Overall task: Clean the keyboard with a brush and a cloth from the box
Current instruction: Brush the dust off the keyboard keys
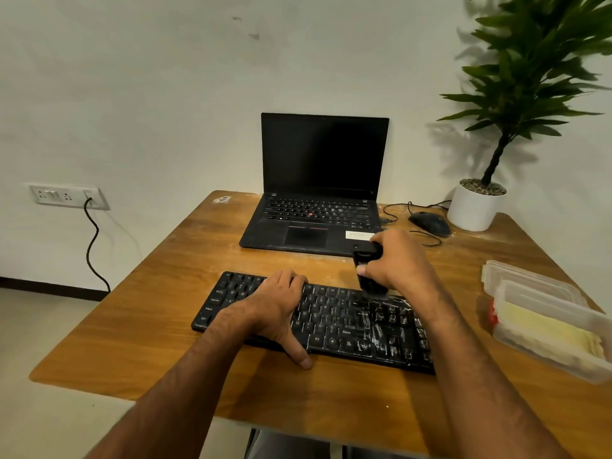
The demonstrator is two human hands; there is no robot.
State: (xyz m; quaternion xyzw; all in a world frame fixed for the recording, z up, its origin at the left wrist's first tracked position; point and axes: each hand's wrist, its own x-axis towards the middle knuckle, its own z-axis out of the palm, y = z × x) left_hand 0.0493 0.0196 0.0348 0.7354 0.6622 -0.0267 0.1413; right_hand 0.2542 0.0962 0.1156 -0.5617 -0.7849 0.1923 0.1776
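Hands come first: the right hand grips the brush at the far edge of the long keyboard, which lies sideways on the bench, while the left hand rests flat and open on its left half, dusty keys still toward the right.

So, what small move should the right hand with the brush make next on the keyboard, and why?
Probably sweep the brush toward the person, down across the right keys. The right hand holds it with bristles at the keyboard's far edge, white dust covers the right part below it, and the left hand rests flat on the left keys, steadying it.
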